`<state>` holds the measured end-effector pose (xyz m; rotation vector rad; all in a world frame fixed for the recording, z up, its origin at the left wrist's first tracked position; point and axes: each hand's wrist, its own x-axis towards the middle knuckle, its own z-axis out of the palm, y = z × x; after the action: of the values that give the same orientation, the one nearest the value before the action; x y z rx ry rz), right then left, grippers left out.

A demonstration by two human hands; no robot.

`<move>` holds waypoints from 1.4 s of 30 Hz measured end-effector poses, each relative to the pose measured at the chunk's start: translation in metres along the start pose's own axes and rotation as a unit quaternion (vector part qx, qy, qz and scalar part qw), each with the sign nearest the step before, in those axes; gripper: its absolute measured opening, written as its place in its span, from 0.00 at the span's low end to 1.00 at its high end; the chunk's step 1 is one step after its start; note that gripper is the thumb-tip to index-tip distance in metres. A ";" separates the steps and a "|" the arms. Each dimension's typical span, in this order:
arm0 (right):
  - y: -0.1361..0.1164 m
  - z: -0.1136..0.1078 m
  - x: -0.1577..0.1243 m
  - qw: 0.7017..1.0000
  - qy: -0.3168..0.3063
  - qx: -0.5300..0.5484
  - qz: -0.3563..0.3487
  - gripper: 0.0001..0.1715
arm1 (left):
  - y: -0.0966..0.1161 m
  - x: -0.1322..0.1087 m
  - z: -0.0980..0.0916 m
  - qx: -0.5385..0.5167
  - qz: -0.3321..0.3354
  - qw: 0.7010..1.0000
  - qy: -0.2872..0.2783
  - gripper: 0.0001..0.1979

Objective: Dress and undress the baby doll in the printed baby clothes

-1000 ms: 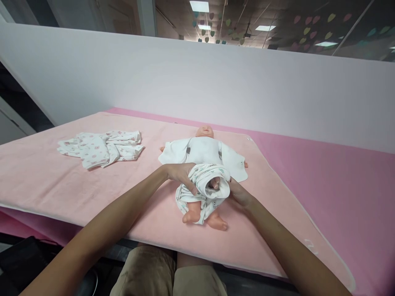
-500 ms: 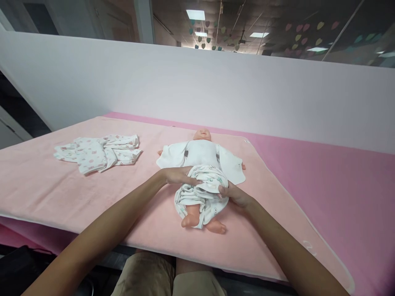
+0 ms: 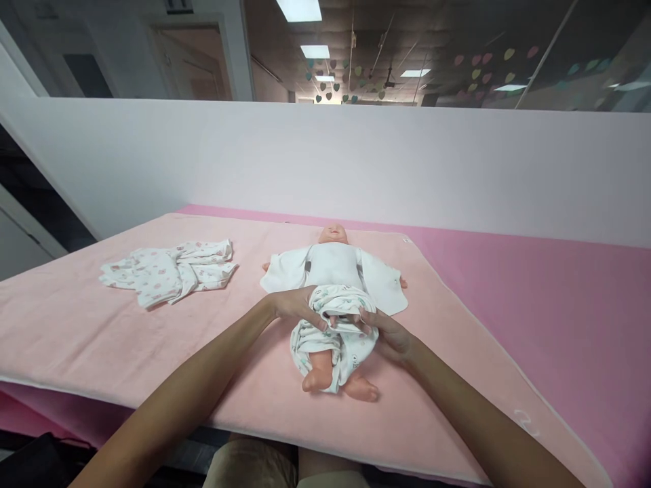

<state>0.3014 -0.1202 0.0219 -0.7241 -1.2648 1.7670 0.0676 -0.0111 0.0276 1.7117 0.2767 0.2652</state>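
Observation:
A baby doll point(image 3: 334, 234) lies on its back with its head away from me. Its torso and arms are in white cloth, with small hands showing at both sides. A white patterned baby garment point(image 3: 346, 296) is bunched round its hips and legs, and the bare feet stick out toward me. On the garment's left side, my left hand point(image 3: 299, 305) grips the folded cloth, thumb on top. My right hand point(image 3: 387, 332) pinches the same garment on its right side. Between the hands the cloth gapes, with some fingertips showing inside the fold.
To the left lies another white garment with a pink print point(image 3: 170, 271). A pink blanket point(image 3: 244, 234) covers much of the deeper pink table surface point(image 3: 534, 291). Behind the table rises a white partition point(image 3: 356, 169) with glass above it. The table's front edge is close to my knees.
My view has tilted upward a little. Between my hands the patterned cloth has been drawn apart into a gap, and my fingers have shifted into the fold. The doll lies in the same place.

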 end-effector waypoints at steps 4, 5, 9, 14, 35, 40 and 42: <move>-0.005 -0.004 -0.001 0.999 -0.041 -0.009 -0.011 0.26 | -0.002 0.000 -0.002 -0.002 0.021 1.000 -0.008 0.26; -0.008 -0.004 -0.001 0.998 -0.053 -0.027 -0.016 0.25 | -0.002 0.000 -0.002 -0.003 0.026 1.000 -0.013 0.27; -0.019 0.005 0.001 0.988 -0.087 -0.125 -0.009 0.23 | -0.001 0.001 0.001 -0.008 0.021 0.999 -0.033 0.24; -0.019 0.007 0.008 0.973 0.101 -0.199 -0.063 0.21 | 0.004 -0.001 0.009 -0.013 0.018 1.000 0.020 0.26; 0.082 0.105 -0.113 0.766 0.515 -0.384 -0.035 0.13 | 0.053 -0.023 0.119 0.389 -0.128 0.909 0.081 0.18; 0.080 0.092 -0.110 0.718 0.511 -0.470 -0.051 0.12 | 0.045 -0.013 0.133 0.442 -0.129 0.883 0.094 0.18; 0.079 0.091 -0.109 0.725 0.495 -0.476 -0.053 0.09 | 0.039 -0.012 0.134 0.462 -0.108 0.875 0.102 0.19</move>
<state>0.2572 -0.2700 -0.0242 -1.7969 -1.2628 0.2605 0.1021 -0.1461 0.0451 2.5714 0.8486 0.1466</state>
